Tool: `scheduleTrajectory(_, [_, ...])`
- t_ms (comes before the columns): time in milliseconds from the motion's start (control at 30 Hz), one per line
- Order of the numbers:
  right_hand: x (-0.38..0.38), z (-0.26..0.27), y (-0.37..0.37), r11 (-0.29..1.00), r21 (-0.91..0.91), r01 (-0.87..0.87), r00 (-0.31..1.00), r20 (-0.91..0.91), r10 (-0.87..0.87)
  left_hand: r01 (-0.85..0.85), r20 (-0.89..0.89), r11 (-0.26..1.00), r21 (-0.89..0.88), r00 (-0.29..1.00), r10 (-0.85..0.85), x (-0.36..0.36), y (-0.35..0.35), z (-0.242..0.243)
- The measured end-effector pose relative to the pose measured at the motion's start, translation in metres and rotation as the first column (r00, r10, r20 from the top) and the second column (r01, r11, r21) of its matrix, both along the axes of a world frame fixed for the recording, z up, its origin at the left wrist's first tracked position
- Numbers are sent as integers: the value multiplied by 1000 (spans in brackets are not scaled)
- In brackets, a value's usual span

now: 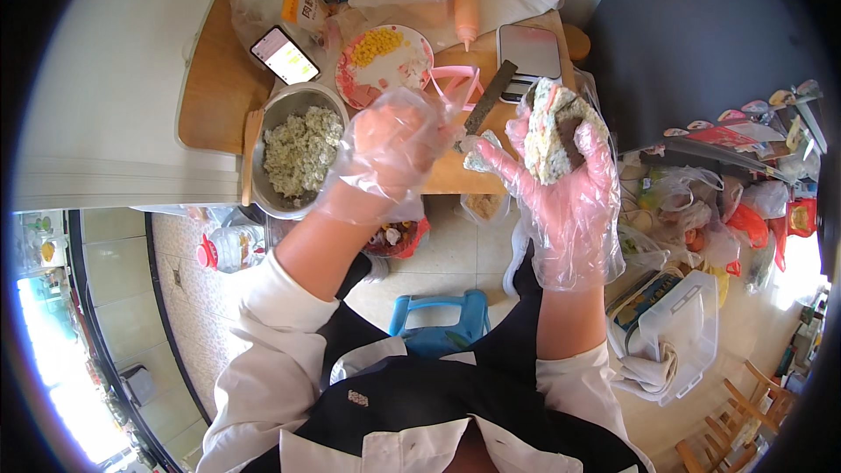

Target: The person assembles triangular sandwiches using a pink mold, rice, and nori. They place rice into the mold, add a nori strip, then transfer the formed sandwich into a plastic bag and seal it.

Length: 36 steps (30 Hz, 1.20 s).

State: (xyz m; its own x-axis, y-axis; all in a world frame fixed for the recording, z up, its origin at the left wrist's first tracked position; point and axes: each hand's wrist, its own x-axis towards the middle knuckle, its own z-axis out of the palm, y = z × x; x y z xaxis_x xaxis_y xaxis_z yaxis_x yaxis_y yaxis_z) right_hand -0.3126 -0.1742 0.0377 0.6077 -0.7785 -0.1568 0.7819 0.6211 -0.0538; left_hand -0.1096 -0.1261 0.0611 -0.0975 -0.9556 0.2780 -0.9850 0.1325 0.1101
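My right hand [565, 177], in a clear plastic glove, holds a rice ball [550, 131] partly wrapped in dark seaweed. A small clump of rice mixture [481, 152] lies at its fingertips. My left hand [401, 141], also gloved, is bunched with fingers bent, near a plate [387, 82] bearing corn kernels, pink ham pieces and pale shreds; whether it holds anything cannot be made out. Left of it stands a metal bowl [335, 102] of rice mixed with seaweed flakes. A dark seaweed strip [489, 98] lies between my hands, beside a pink plastic mold [456, 71].
A kitchen scale [529, 52], a squeeze bottle of orange sauce [466, 10] and a phone [284, 54] with a lit screen are on the wooden table [453, 174]. A wooden utensil [250, 157] rests at the bowl's left rim. Below is a blue plastic stool [440, 322].
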Motion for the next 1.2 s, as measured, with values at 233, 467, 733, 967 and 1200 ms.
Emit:
scheduleTrajectory(233, [-5,9,1,999,-27,45,999,-23,-46,49,100,989,140,993,-63,-24,16,-5])
scheduleTrajectory(467, [-6,3,-2,994,0,109,990,-88,-109,113,55,990,88,991,-119,-29,11,-8])
scheduleTrajectory(733, [-5,-3,-6,991,-100,89,969,-223,-109,222,-14,966,136,975,-222,-18,-2,-4])
scheduleTrajectory(967, [-7,-3,-8,995,-69,76,967,-236,-90,89,-521,940,330,848,102,-20,-5,-6])
scheduleTrajectory(1200, [-11,7,-4,995,-20,94,983,-155,-96,11,-633,944,331,744,214,-15,-10,-10])
